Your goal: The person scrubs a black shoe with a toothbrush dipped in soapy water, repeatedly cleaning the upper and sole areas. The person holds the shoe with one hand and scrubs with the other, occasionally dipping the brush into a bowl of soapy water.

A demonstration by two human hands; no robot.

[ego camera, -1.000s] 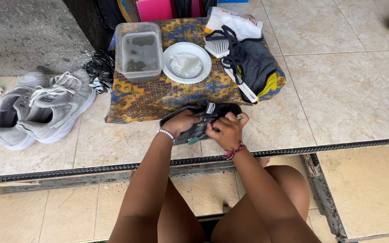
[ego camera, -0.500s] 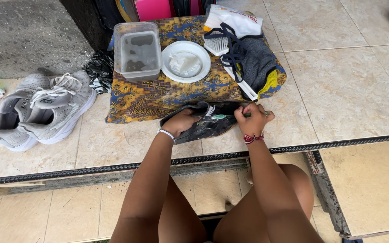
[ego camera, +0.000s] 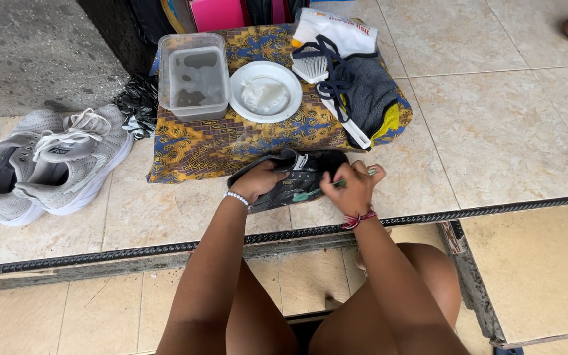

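A black shoe (ego camera: 300,172) lies on its side on the tiled floor at the front edge of a patterned cloth (ego camera: 218,141). My left hand (ego camera: 258,181) grips the shoe at its opening. My right hand (ego camera: 353,187) holds a small green brush (ego camera: 317,192) whose tip rests against the shoe's side. A white bead bracelet sits on my left wrist and a red string band on my right.
On the cloth stand a clear plastic tub of murky water (ego camera: 194,75), a white plate (ego camera: 265,91), a white scrub brush (ego camera: 327,85) and dark garments (ego camera: 369,98). A pair of grey sneakers (ego camera: 54,164) lies left. A metal track (ego camera: 428,213) crosses the floor below the shoe.
My right hand went out to the right of the shoe, then came back onto it holding the green brush. The left hand stayed on the shoe.
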